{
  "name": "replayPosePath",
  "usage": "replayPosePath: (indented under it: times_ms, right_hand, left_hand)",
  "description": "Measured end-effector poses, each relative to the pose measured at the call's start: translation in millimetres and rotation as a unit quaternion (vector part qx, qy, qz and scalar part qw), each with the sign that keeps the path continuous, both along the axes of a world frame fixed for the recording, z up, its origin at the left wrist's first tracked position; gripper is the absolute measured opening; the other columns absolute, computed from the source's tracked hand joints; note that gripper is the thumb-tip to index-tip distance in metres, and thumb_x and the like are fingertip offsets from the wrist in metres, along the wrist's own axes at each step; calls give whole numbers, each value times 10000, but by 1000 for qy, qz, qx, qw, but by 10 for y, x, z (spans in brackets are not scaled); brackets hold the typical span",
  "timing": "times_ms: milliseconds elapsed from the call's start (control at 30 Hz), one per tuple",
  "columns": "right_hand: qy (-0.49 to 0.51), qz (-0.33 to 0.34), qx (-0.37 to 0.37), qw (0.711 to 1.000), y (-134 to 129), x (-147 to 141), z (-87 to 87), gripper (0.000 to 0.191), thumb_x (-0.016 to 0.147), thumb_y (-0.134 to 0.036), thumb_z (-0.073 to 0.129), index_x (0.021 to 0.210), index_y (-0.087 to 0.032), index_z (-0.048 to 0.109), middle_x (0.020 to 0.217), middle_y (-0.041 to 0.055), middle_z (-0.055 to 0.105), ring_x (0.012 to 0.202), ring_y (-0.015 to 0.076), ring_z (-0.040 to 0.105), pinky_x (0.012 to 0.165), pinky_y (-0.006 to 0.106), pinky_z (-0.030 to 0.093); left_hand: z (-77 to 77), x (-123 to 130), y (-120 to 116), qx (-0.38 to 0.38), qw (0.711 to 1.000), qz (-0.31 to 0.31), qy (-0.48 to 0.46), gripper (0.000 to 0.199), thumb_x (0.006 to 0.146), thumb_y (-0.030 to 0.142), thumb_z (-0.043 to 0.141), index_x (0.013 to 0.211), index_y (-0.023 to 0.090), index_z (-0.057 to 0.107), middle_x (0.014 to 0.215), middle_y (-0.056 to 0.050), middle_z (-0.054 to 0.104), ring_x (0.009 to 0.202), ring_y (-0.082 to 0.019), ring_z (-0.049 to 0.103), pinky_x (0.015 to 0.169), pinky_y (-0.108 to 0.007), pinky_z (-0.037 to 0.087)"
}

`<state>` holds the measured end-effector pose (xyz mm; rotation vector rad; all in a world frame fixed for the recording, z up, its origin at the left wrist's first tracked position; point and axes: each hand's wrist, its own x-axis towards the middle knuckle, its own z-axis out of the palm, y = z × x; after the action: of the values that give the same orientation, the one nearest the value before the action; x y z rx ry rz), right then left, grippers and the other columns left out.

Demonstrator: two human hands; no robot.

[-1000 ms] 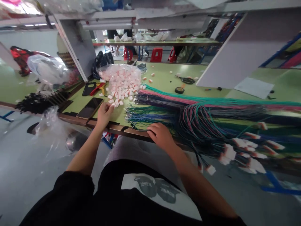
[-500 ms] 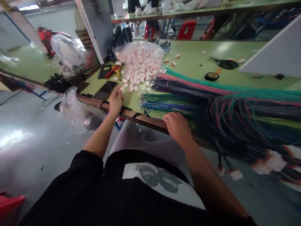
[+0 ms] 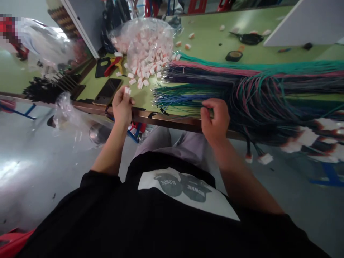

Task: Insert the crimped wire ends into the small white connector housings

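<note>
My left hand (image 3: pixel 123 107) is closed in a pinch at the table's front edge, with a small white connector housing (image 3: pixel 127 90) between thumb and finger. More of these white-and-orange housings (image 3: pixel 142 73) lie loose just beyond it, spilling from a clear plastic bag (image 3: pixel 150 27). My right hand (image 3: pixel 216 120) is curled shut at the front edge, beside the near bundle of green and blue wires (image 3: pixel 185 95). What its fingertips hold, if anything, is too small to make out. Behind runs a longer bundle of pink, teal and dark wires (image 3: pixel 204 68).
A phone (image 3: pixel 107 92) lies left of my left hand, with red-yellow pliers (image 3: pixel 114 65) behind it. Black tape (image 3: pixel 233 55) and dark-handled snips (image 3: pixel 249 38) lie farther back. Finished-looking wire ends with white connectors (image 3: pixel 306 138) hang over the front edge at right. A grey panel (image 3: pixel 287 27) stands at back right.
My left hand has come up slightly with a housing showing in its pinch. Along the wires, my right hand has shifted rightward and its fingers have curled. The view has tilted down.
</note>
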<state>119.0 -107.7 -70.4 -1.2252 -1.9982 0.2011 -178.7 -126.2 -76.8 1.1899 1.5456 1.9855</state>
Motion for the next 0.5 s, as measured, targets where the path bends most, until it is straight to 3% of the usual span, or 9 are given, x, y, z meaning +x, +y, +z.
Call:
replayPosePath:
  times_ms: [67,133,233,300,333,400,500]
  right_hand:
    - [-37,11,13,999,-234,145,-96,344,945,-349,317,1036,-245,632,1071,121,672,1086,265,597,973,446,425]
    - [-80,63,-26,994,-482,307,-294,329,936,-342,355,1009,-248,662,987,108,695,984,261,626,905,440,453]
    - [-181,134,-145,963,-770,480,-716,285,902,-310,430,981,-223,690,935,104,718,885,255,641,806,412,476]
    - [-242,118,-181,946,-888,516,-979,228,859,-280,501,958,-214,695,999,116,720,941,279,634,816,428,462]
    - [-262,104,-183,942,-928,514,-1081,198,848,-250,515,920,-219,697,997,114,721,960,284,629,830,435,451]
    - [-280,83,-170,941,-980,483,-1211,191,845,-179,508,819,-235,688,937,99,726,953,274,630,870,443,423]
    - [-258,92,-164,948,-1005,440,-1258,241,852,-128,482,751,-238,671,850,79,729,891,248,648,932,449,395]
  left_hand:
    - [2,139,-351,-62,994,-91,-6,257,904,482,473,948,247,566,822,-30,571,605,-118,546,554,-257,486]
    - [-78,258,-700,-151,975,-161,-2,313,944,435,328,927,241,573,822,-56,598,621,-150,580,551,-308,513]
    - [-365,325,-1040,-285,936,-196,60,420,953,342,215,964,217,616,835,-104,664,648,-199,628,557,-389,547]
    - [-617,305,-1114,-343,895,-212,188,467,957,300,182,974,195,637,821,-111,683,657,-206,643,563,-390,558]
    - [-742,289,-1119,-375,857,-217,279,482,960,293,171,964,198,643,778,-88,678,635,-193,640,553,-362,555]
    - [-963,266,-1101,-400,828,-215,330,386,932,341,311,895,203,670,702,-57,669,637,-200,647,564,-338,546]
    - [-1188,287,-1076,-411,792,-228,390,235,816,323,532,936,229,711,875,-52,730,793,-211,681,690,-312,554]
